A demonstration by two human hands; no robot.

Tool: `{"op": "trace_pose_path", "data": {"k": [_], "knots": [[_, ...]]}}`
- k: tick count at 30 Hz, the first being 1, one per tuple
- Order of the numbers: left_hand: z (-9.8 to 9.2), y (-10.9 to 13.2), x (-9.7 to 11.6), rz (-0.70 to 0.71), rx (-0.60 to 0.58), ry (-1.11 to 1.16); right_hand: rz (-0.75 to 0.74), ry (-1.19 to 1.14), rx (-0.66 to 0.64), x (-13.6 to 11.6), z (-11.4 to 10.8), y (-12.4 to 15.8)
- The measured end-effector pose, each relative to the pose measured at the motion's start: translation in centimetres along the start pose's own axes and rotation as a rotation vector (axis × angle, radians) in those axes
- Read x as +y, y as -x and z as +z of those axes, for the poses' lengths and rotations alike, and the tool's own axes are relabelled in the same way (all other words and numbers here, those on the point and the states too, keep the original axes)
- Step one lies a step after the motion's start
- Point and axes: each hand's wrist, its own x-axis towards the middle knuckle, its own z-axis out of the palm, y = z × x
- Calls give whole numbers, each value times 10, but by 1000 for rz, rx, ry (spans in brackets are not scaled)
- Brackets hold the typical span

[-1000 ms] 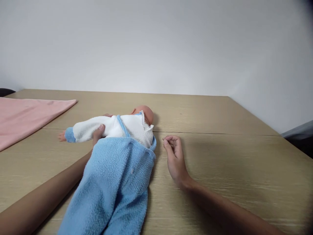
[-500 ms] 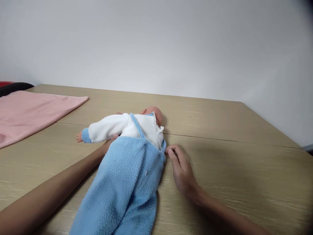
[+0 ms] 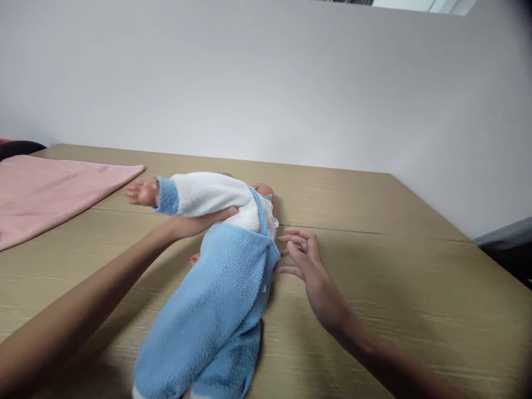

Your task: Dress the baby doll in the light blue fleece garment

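Observation:
A baby doll (image 3: 216,277) in a white fleece top and blue fleece trousers lies tilted on its side on the table, its head away from me and one arm stretched to the left. My left hand (image 3: 199,221) grips the doll's upper body under that arm; the thumb shows on the white top and the other fingers are hidden beneath. Beside the doll's waist on the right is my right hand (image 3: 305,257), its fingers spread and curved, the tips at or very near the blue cloth. Whether they touch it I cannot tell.
A pink cloth (image 3: 58,191) lies flat on the left of the wooden table (image 3: 374,277). Behind the table rises a pale wall (image 3: 249,83). A dark object (image 3: 20,148) shows at the far left edge, and a grey and black item (image 3: 509,249) stands beyond the right edge.
The doll has rolled toward the right, its left-hand arm lifting. My left hand has come up with its side, and the fingers of my right hand have spread apart.

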Motion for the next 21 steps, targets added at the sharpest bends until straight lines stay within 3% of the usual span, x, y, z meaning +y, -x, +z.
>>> {"op": "trace_pose_path", "data": {"k": [3, 8, 12, 15, 21], "knots": [[3, -7, 33, 99, -203, -90, 175, -137, -124, -30, -12, 6], [17, 5, 70, 68, -434, -207, 280, -221, -197, -52, -30, 14], [26, 23, 81, 315, -597, -244, 383, -287, -149, -55, -44, 15], [26, 32, 75, 331, -597, -257, 467, -364, -127, -56, -60, 14], [14, 33, 23, -21, -360, -427, 508, -397, -116, -43, -101, 12]]}}
